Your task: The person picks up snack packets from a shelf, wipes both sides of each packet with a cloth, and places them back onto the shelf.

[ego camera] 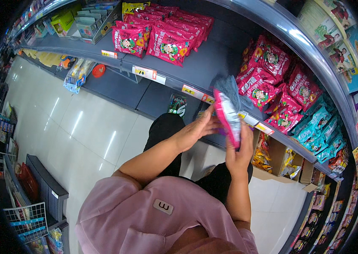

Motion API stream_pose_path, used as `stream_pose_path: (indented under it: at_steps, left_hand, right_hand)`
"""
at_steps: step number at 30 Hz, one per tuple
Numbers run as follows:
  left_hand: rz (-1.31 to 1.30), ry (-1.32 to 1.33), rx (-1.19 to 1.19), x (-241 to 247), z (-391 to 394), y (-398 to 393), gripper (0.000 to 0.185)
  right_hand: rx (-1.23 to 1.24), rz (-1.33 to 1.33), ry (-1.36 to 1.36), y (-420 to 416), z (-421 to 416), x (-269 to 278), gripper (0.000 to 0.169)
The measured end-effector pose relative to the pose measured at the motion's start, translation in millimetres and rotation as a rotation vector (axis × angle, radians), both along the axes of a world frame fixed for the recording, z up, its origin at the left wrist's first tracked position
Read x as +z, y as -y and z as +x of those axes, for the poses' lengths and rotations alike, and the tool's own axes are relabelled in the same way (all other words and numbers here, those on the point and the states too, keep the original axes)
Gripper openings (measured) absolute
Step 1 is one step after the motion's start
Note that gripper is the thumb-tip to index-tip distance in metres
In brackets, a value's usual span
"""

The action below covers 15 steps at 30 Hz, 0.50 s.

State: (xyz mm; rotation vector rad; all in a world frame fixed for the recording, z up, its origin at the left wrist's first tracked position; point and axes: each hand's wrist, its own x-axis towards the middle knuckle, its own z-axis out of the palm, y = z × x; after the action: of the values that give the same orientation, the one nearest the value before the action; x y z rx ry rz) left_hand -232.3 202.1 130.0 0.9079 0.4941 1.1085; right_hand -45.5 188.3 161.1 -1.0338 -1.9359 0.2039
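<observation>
A pink snack bag (229,114) is upright in my right hand (241,149), which grips its lower end. My left hand (198,128) is beside the bag's left side, fingers apart and partly behind it; whether they touch it I cannot tell. Just beyond the bag, a grey-blue cloth (229,90) lies over the front edge of the grey shelf (179,74). On that shelf, pink snack bags (170,46) stand in rows at the left, and more pink bags (261,85) are piled to the right of the cloth.
Teal snack bags (317,127) lie at the shelf's right end. Price labels (148,74) line its edge. Below stand cardboard boxes (272,158) of snacks. A dark packet (178,103) and a red round item (98,70) are on the lower shelf. A wire basket (28,219) is at lower left.
</observation>
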Motion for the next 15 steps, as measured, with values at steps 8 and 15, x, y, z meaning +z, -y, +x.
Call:
stream_pose_path:
  at_steps: [8, 15]
  left_hand:
    - [0.106, -0.215, 0.461, 1.0, -12.7, -12.8, 0.045]
    - [-0.016, -0.115, 0.428, 3.5, -9.0, -9.7, 0.036]
  right_hand:
    - [0.118, -0.583, -1.068, 6.0, 4.7, -4.4, 0.035]
    - [0.171, -0.672, -1.052, 8.5, -0.1, -12.0, 0.037]
